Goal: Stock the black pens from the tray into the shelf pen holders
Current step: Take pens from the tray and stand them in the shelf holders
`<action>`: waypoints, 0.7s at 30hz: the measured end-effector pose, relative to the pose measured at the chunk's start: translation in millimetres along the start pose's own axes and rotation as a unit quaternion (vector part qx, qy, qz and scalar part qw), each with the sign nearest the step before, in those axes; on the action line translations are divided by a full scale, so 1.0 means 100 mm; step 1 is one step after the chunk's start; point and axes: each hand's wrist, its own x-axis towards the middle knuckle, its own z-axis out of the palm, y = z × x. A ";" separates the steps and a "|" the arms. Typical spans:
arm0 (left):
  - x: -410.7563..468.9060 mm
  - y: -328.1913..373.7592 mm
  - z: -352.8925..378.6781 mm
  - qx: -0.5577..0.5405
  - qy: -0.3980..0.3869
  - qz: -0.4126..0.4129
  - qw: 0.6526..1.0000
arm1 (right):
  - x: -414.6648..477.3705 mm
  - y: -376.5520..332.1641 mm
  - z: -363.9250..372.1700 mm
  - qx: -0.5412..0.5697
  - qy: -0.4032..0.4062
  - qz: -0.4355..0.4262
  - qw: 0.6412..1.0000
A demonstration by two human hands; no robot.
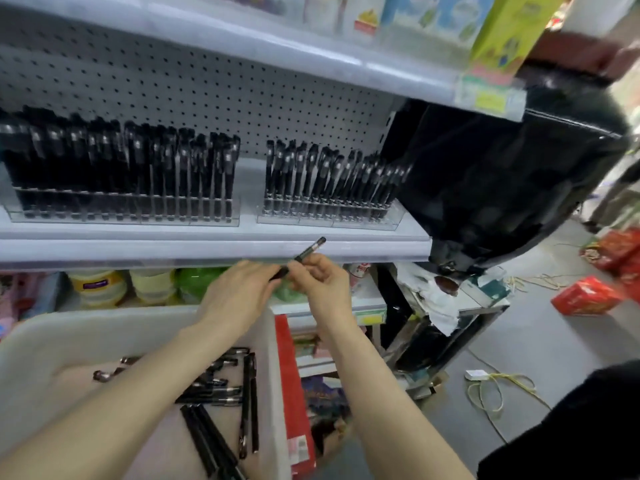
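Observation:
A black pen (pixel 309 250) points up and to the right just below the shelf edge. My right hand (pixel 320 277) pinches its middle, and my left hand (pixel 239 289) holds its lower end. Several loose black pens (pixel 221 393) lie in the white tray (pixel 145 323) under my forearms. On the shelf stand two clear pen holders: the left one (pixel 121 216) and the right one (pixel 329 220), both packed with upright black pens.
The shelf edge (pixel 207 247) runs just above my hands. A black bag (pixel 502 174) hangs at the shelf's right end. Red boxes (pixel 585 299) and a yellow cord lie on the floor at right. Jars and packets fill the shelf below.

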 end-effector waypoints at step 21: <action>1.26 0.25 0.50 0.187 0.058 0.030 0.980 | 1.85 -0.83 -1.72 -0.367 0.180 -0.190 0.893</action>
